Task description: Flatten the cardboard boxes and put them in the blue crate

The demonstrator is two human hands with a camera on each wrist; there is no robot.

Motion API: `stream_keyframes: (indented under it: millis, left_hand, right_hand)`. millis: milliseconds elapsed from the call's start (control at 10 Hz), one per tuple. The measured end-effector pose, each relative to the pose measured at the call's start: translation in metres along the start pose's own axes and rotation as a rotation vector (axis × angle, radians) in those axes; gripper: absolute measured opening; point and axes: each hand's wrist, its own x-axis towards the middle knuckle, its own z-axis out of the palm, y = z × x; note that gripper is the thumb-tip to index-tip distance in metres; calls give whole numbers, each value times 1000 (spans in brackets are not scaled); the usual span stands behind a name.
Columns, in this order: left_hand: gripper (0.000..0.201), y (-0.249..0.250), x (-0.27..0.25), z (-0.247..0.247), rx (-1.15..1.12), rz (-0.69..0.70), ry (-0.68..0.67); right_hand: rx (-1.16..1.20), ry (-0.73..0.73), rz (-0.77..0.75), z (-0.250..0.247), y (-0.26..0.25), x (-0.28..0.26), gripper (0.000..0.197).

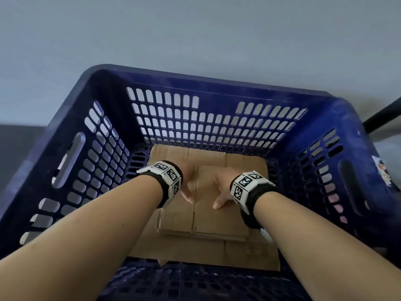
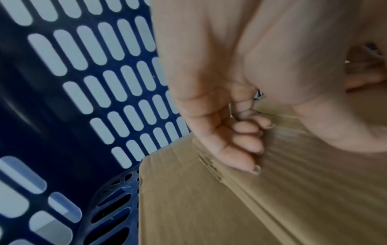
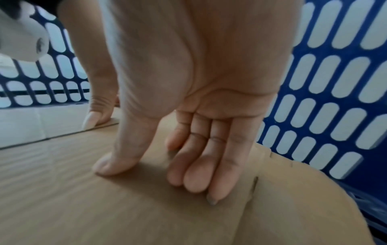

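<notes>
The blue crate [image 1: 195, 79] stands in front of me, its slotted walls [image 2: 62, 132] [image 3: 372, 182] all around my hands. Flattened cardboard lies stacked on its floor: a smaller folded box [image 1: 217, 222] on top of a wider sheet [image 1: 249, 255]. Both hands are down inside the crate on the top box. My left hand [image 1: 187, 181] [image 2: 240, 140] rests its fingertips and thumb on the cardboard [image 2: 209, 207]. My right hand [image 1: 221, 187] [image 3: 199, 157] presses straight fingers and thumb onto the cardboard [image 3: 104, 207]. Neither hand grips anything.
A plain grey wall rises behind the crate. A black pole [image 1: 384, 114] slants past the crate's right rear corner. A sticker [image 1: 382, 172] marks the right rim. The crate's handle slot [image 1: 69, 159] opens in the left wall.
</notes>
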Motion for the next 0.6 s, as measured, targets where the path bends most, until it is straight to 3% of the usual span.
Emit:
stream_keyframes:
  millis: [100, 200, 300, 400, 600]
  left_hand:
    - [77, 0, 3, 4, 6, -7, -1]
    - [74, -1, -2, 4, 18, 8, 11]
    - [71, -3, -11, 1, 14, 30, 19]
    - [68, -2, -24, -6, 17, 15, 31]
    - [66, 8, -62, -37, 5, -40, 243]
  right_hand:
    - [-22, 20, 38, 25, 12, 53, 109]
    - [8, 6, 49, 28, 11, 49, 129]
    - [32, 41, -61, 1, 0, -12, 68]
    - [63, 110, -88, -8, 2, -43, 46]
    - [168, 296, -81, -35, 5, -91, 37]
